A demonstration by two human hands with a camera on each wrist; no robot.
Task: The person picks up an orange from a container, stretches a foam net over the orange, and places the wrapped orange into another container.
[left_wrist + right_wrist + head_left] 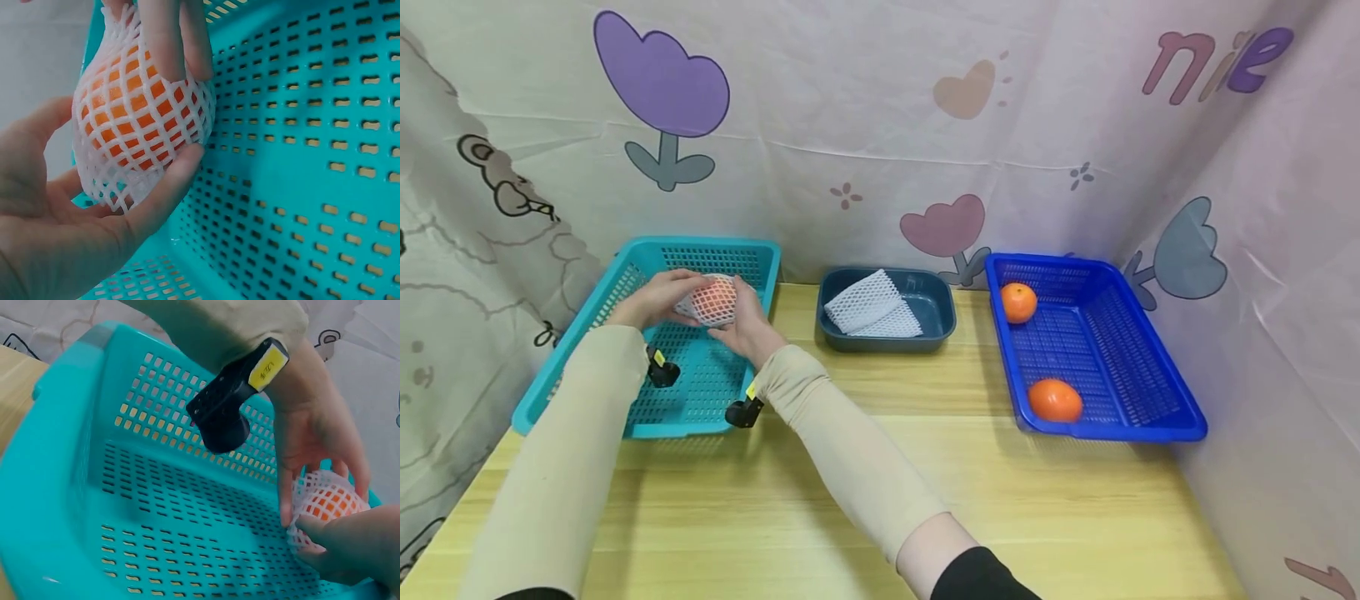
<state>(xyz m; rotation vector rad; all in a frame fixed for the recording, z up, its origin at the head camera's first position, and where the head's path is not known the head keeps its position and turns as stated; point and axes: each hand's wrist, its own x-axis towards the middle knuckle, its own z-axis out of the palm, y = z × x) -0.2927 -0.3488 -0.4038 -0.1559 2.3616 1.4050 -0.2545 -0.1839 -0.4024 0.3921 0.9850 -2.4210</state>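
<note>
An orange wrapped in a white foam net sleeve (134, 106) is between both hands, over the far part of the teal basket (703, 392). My left hand (658, 300) holds it from the left; in the left wrist view its thumb and fingers curve round the lower end of the sleeve. From the other side my right hand (752, 325) grips the sleeve, its fingers lying over the mesh near the gathered end in the left wrist view. Orange skin shows through the mesh openings. In the right wrist view, the hands partly hide the netted orange (331, 500).
A dark blue-grey tray (887, 343) with flat white foam nets (876, 308) stands at the middle back. To the right is a blue basket (1105, 333) holding an orange (1018, 302) and a smooth orange-red fruit (1056, 401). A printed curtain (820, 108) hangs behind the table.
</note>
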